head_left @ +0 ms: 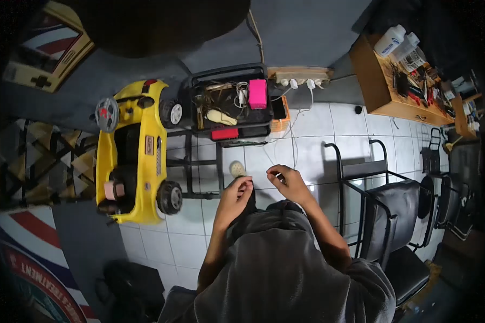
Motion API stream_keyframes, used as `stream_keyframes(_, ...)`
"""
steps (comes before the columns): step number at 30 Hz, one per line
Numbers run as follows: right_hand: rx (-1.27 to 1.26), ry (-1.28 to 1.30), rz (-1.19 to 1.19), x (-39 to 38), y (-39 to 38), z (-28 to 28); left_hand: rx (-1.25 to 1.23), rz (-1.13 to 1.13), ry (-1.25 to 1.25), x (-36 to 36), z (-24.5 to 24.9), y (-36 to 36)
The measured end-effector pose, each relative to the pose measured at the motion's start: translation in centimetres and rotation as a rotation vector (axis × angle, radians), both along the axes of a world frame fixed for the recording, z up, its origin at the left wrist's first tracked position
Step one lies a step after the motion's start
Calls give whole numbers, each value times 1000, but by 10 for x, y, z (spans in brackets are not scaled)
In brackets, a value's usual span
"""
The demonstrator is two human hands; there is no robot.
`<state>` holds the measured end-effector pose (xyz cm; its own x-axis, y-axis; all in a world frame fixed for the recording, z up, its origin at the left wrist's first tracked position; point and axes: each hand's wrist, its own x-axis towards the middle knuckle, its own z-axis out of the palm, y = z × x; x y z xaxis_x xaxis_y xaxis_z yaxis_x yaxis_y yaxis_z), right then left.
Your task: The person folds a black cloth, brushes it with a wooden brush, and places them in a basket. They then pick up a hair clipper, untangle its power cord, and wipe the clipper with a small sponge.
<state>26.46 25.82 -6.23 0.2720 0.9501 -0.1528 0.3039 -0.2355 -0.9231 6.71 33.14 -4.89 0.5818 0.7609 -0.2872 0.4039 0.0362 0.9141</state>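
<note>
My left hand [234,200] is raised in front of my lap, its fingers curled in and pressed together. Facing it across a small gap, my right hand [290,185] has its fingers bent towards the thumb. Whatever either hand may pinch is too small or hidden to make out. The two hands do not touch. Just beyond my left hand, a pale patterned shoe [236,169] shows on the tiled floor [307,156]. Dark grey clothing [285,264] covers my body below the hands.
A yellow toy car [152,145] stands at left. Ahead is a black cart [199,125] with cables and a pink box [258,94], beside a power strip [302,78]. Black-framed chairs [390,207] are at right; a wooden desk [374,81] with tools and bottles is beyond.
</note>
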Motion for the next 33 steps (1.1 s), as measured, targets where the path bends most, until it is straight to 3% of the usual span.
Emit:
stream_keyframes(4,-40,13,36,-24,77,-17,-35,-114,-42,-16,-28,86)
stream_keyframes(8,-5,-93,-15,-36,147,-83,-17,-120,45,-19,-48,157)
stream_keyframes(11,-50,-335,-68,-35,208,-155,26,-110,120,-10,-43,193)
stream_keyframes(15,-363,-525,36,-35,293,-168,55,-108,215,-6,-60,220)
stream_keyframes(16,-407,-495,76,-34,310,-170,49,-122,287,-1,-53,226)
stream_keyframes(18,-491,-429,157,-34,338,-175,84,-117,176,-2,-61,233)
stream_keyframes(22,-521,-688,281,-49,367,-244,95,-109,256,5,-78,238)
stream_keyframes(23,-489,-642,266,-51,370,-253,77,-92,282,7,-73,237)
stream_keyframes(26,-455,-517,324,-38,360,-227,50,-36,308,3,-78,230)
stream_keyframes(27,-329,-607,287,-36,352,-225,49,-1,289,1,-83,227)
stream_keyframes(29,-381,-452,401,-25,355,-215,1,62,269,-4,-94,220)
stream_keyframes(30,-408,-374,457,-19,354,-207,-66,132,253,-6,-104,219)
stream_keyframes(32,-240,-305,347,-14,337,-182,-205,276,220,-10,-120,215)
stream_keyframes(33,-226,-273,361,-10,332,-161,-413,454,51,-10,-117,211)
